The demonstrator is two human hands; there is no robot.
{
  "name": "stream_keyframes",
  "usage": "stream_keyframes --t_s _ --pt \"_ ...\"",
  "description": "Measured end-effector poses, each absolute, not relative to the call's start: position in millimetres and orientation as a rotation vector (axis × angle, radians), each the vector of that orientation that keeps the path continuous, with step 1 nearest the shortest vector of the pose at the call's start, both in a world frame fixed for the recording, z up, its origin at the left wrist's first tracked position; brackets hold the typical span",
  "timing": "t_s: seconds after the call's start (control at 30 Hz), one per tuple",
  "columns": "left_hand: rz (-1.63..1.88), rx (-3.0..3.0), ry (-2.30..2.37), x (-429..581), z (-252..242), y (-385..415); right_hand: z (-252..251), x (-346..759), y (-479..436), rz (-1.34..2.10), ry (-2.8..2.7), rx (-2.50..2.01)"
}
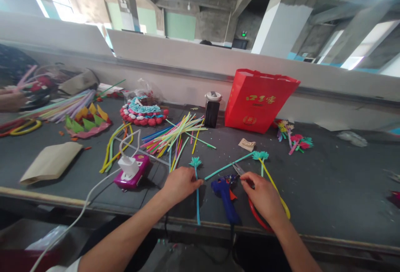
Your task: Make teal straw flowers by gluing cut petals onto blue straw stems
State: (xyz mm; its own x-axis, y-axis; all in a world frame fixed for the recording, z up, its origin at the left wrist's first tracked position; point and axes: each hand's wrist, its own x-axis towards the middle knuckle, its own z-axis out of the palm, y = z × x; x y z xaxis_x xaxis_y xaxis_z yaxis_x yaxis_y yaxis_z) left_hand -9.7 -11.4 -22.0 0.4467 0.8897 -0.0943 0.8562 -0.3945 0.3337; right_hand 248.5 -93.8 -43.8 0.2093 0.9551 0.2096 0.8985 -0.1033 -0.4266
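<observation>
My left hand (183, 185) is closed round the stem of a teal flower (195, 162) made from a straw or foam strip. Its long stem (198, 211) hangs down below my fingers to the table's front edge. My right hand (262, 193) is closed on scissors (239, 169), blades pointing up and left, with a red handle (259, 215) showing beneath the palm. Between my hands lies a blue glue gun (227, 201) with an orange trigger. Just beyond my right hand, a second teal flower (260, 155) touches a teal strip (229, 166) and a bent yellow strip (283, 203).
Coloured strips (178, 136) lie piled mid-table. A purple power socket (133, 176) with a white charger and cable sits left. Behind stand a phone (212, 113) and a red bag (258, 103). A brown paper packet (53, 161) is at far left, near another person's hand (11, 99).
</observation>
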Motion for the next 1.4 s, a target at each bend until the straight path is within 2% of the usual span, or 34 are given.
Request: stream_keyframes --t_s 0.33,0.97,1.2,1.4 --pt "0.120 2.392 1.498 -9.8 -28.5 -9.5 -43.0 244.7 -94.2 0.336 -1.682 -2.030" --pt "0.185 2.372 1.567 -5.9 -29.8 -6.4 -41.5 244.4 -94.6 0.361 -1.690 -2.059" --pt "0.429 2.300 1.543 -6.9 -17.3 -7.1 -41.7 244.7 -95.1 0.411 -1.685 -2.040" --pt "1.031 2.035 1.277 -6.7 -12.7 -9.7 -43.4 242.3 -95.0 0.405 -1.750 -1.969"
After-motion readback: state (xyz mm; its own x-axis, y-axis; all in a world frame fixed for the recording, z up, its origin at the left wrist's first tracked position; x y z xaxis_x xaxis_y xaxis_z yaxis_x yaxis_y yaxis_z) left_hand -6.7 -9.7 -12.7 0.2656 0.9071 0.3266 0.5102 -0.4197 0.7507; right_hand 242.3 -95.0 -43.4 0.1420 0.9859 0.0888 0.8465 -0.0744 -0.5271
